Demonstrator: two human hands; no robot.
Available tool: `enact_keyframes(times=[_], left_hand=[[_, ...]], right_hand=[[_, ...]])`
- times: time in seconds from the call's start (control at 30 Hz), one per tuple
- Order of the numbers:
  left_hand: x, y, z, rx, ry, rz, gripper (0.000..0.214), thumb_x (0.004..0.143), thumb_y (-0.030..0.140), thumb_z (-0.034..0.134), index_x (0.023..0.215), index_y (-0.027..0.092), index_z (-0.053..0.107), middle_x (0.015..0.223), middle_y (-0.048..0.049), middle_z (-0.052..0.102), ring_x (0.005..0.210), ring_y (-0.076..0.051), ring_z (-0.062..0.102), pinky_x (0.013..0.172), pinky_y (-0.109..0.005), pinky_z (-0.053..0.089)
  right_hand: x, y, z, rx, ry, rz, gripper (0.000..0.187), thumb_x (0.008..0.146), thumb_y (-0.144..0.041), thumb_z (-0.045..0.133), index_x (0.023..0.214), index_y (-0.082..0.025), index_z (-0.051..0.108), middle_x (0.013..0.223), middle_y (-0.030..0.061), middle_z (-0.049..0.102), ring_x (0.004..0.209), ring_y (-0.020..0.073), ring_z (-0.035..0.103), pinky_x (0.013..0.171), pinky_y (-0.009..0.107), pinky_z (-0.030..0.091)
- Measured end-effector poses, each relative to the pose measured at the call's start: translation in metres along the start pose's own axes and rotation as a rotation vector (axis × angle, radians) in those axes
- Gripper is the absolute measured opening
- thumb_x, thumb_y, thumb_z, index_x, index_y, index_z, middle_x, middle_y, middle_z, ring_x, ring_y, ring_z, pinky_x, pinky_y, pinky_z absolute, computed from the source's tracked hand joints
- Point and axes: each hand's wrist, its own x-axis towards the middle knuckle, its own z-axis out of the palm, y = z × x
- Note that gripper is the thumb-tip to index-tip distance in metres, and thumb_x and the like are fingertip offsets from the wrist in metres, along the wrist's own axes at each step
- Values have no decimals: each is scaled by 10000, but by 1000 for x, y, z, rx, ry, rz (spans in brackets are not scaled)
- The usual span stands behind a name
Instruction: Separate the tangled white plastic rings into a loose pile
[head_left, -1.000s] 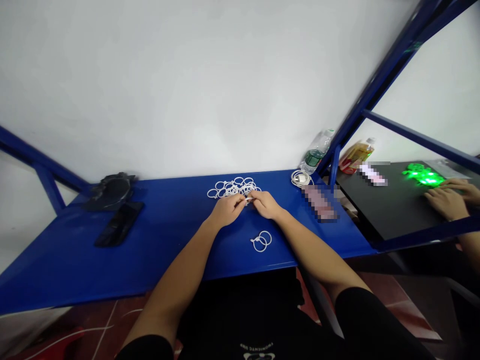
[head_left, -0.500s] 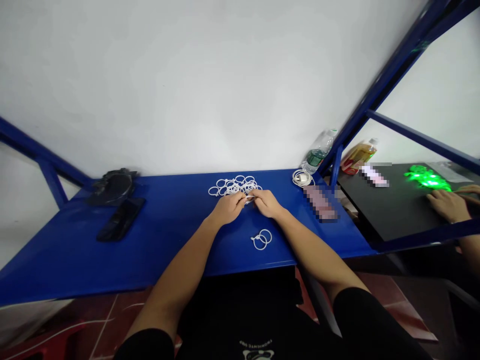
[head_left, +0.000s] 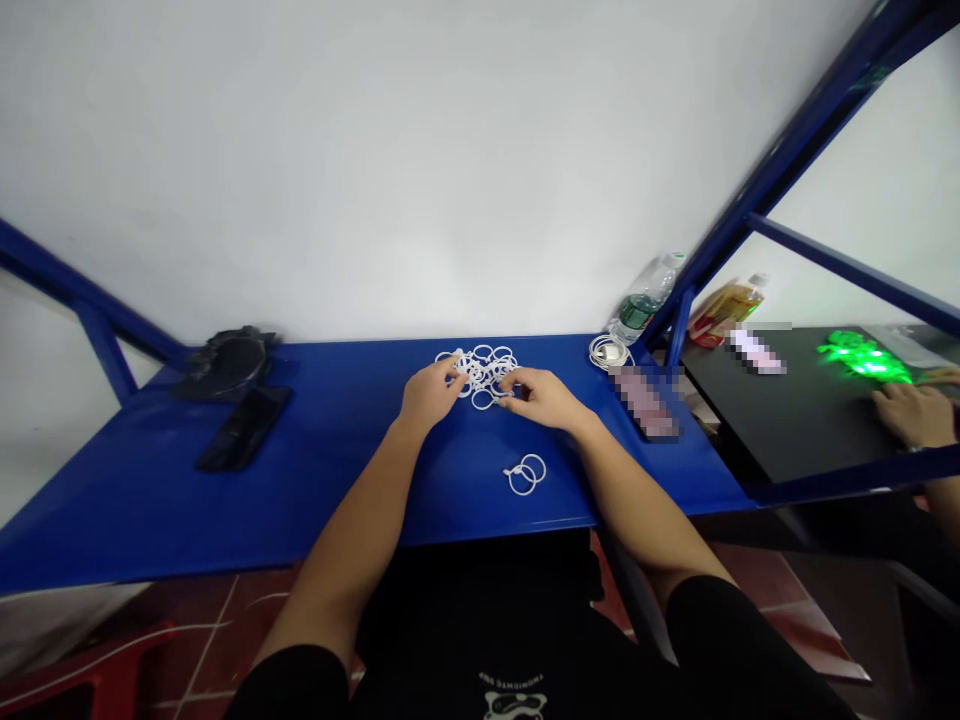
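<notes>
A heap of white curtain rings [head_left: 489,368] with small eyelets lies near the back of the blue table. My left hand [head_left: 433,395] is at the heap's left side, its fingers apart and the fingertips at the outermost rings. On the opposite side my right hand [head_left: 546,400] curves loosely, with a gap between thumb and fingers. One loose ring [head_left: 483,400] lies at the heap's front, close to the right fingertips. Nearer the table's front edge, two overlapping rings [head_left: 525,474] lie by themselves.
A black phone [head_left: 244,428] and a dark bundle [head_left: 229,365] lie left on the blue table [head_left: 337,500]. To the right are a coiled white cable [head_left: 609,352], a water bottle [head_left: 649,298] and a blurred flat object [head_left: 646,402]. Beyond the frame post [head_left: 679,325], a co-worker's hand [head_left: 915,412] rests near green lights [head_left: 862,357].
My hands, which were pinching a white ring together in front of the heap, have separated and opened. The left moved left, and the heap looks more gathered between them.
</notes>
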Motion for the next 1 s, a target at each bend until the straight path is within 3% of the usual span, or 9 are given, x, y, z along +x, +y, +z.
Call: enact_keyframes(times=[0.1, 0.2, 0.47, 0.57, 0.77, 0.87, 1.0], left_hand=[[-1, 4, 1, -9, -60, -9, 331, 959, 336, 678, 1273, 241, 727, 1029, -43, 811, 866, -223, 738, 816, -318, 531], [-4, 11, 1, -36, -93, 39, 310, 963, 344, 671, 1244, 235, 747, 1025, -36, 813, 845, -206, 740, 832, -312, 544], [-8, 14, 4, -54, -174, 89, 285, 967, 371, 665, 1197, 241, 771, 1044, -37, 811, 872, -191, 748, 857, -301, 559], [-9, 14, 7, -52, -198, 98, 277, 972, 375, 655, 1187, 248, 774, 1059, -32, 810, 885, -190, 750, 853, -294, 557], [-11, 17, 12, -68, -260, 141, 300, 996, 431, 594, 1178, 273, 773, 1130, -29, 797, 985, -200, 741, 873, -301, 551], [-12, 21, 11, -104, -318, 186, 319, 1020, 441, 536, 1134, 272, 782, 1109, -31, 795, 1004, -204, 728, 875, -311, 540], [-15, 28, 10, -150, -379, 247, 315, 1014, 456, 547, 1057, 254, 785, 956, -24, 786, 838, -182, 706, 748, -292, 505]], right_hand=[[-6, -7, -5, 77, -313, 25, 326, 775, -367, 856, 994, -189, 692, 978, 14, 732, 805, 150, 635, 734, 251, 457], [-12, -15, -5, 35, -526, 54, 407, 690, -342, 907, 989, -186, 679, 935, 2, 708, 781, 145, 613, 687, 236, 423], [-12, -27, 13, -107, -649, 21, 299, 737, -257, 827, 1014, -221, 718, 916, -17, 719, 740, 123, 597, 631, 222, 336], [-8, -24, 19, -91, -627, 7, 211, 787, -167, 741, 993, -212, 749, 878, -15, 731, 721, 117, 604, 635, 220, 346], [-3, -13, 18, -117, -496, 18, 205, 793, -110, 675, 964, -202, 742, 857, -7, 730, 711, 121, 603, 636, 225, 344], [-2, -11, 15, -143, -338, 25, 185, 805, -112, 640, 957, -199, 701, 861, 0, 721, 717, 131, 594, 637, 234, 338], [0, -11, 11, -158, -47, 70, 160, 847, -157, 624, 994, -202, 667, 893, 15, 726, 760, 156, 607, 669, 244, 353]])
